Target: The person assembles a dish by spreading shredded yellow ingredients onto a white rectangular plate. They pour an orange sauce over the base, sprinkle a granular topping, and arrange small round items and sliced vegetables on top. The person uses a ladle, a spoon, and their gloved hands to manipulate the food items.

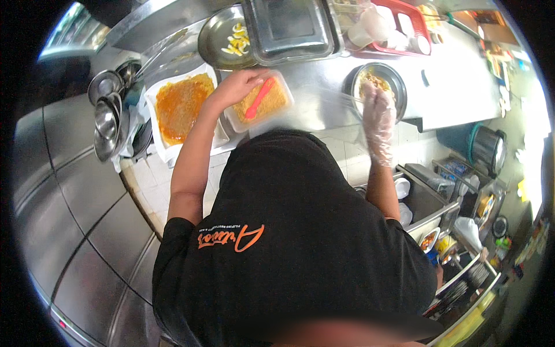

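Rn gloved R hand (379, 110) reaches w/in rnd bowl (400, 87).

Commercial-looking kitchen: steel counter (321, 113), metal bowls (106, 130), open food container (237, 126).

desk (324, 109): smooth, shiny metal | glove (380, 124): thin, crinkly, see-through plastic | spoon (259, 98): smooth plastic | tub (234, 122): cloudy plastic | crumbs (274, 104): rough, dull | shirt (324, 231): dull cloth | bowls (105, 128): shiny metal | basket (418, 17): smooth plastic
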Available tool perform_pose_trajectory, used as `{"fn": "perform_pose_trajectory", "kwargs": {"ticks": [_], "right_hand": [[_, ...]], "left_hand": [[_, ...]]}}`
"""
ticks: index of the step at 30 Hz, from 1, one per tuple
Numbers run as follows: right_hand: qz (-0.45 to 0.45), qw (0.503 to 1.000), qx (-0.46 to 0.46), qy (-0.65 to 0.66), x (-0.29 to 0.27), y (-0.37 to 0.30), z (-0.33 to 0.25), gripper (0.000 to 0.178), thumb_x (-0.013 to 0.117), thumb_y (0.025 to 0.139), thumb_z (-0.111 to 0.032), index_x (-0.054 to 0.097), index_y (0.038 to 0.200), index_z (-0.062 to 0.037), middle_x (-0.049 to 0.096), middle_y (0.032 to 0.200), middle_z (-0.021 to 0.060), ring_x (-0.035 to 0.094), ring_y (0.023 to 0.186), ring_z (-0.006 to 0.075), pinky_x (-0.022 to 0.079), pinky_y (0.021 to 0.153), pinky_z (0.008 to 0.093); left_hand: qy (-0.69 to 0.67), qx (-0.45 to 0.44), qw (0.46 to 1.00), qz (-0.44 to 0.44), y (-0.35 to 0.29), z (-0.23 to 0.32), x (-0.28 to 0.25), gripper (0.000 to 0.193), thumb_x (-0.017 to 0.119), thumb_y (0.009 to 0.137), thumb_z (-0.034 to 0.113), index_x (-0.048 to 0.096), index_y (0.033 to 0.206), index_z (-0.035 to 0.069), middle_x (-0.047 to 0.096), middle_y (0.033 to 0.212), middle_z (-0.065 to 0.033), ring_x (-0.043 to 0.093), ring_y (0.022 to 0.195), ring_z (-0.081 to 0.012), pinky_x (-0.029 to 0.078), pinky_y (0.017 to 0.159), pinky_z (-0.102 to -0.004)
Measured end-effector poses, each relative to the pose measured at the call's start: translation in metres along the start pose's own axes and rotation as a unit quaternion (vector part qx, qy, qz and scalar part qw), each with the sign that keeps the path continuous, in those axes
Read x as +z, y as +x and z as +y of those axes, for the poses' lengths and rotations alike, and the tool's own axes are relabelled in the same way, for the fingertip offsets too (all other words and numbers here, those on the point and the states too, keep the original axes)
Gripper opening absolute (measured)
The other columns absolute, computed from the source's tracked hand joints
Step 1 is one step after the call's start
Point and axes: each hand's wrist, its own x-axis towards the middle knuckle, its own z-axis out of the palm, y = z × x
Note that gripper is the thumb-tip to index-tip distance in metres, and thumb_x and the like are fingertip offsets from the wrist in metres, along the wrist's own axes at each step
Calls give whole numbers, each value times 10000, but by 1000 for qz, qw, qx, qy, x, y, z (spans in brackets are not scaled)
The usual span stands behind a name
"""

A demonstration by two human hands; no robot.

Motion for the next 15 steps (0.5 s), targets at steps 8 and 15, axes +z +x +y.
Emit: {"fn": "perform_pose_trajectory", "kwargs": {"ticks": [8, 15], "right_hand": [[-154, 976, 148, -33, 35, 12, -4, 312, 576, 1015, -269, 696, 961, 14, 686, 862, 195, 677, 794, 296, 515, 706, 403], [-239, 903, -345, 91, 33, 52, -109, 289, 615, 853, -142, 660, 1124, -52, 669, 993, 97, 644, 1040, 297, 542, 841, 414]], "left_hand": [[182, -140, 972, 53, -54, 24, -18, 317, 495, 1030, 350, 589, 1124, 63, 671, 1048, -231, 640, 998, -435, 502, 851, -532], [215, -133, 966, 55, -108, 49, -49, 278, 461, 1038, 345, 502, 1048, 70, 650, 918, -239, 630, 908, -457, 479, 778, -558]]}}
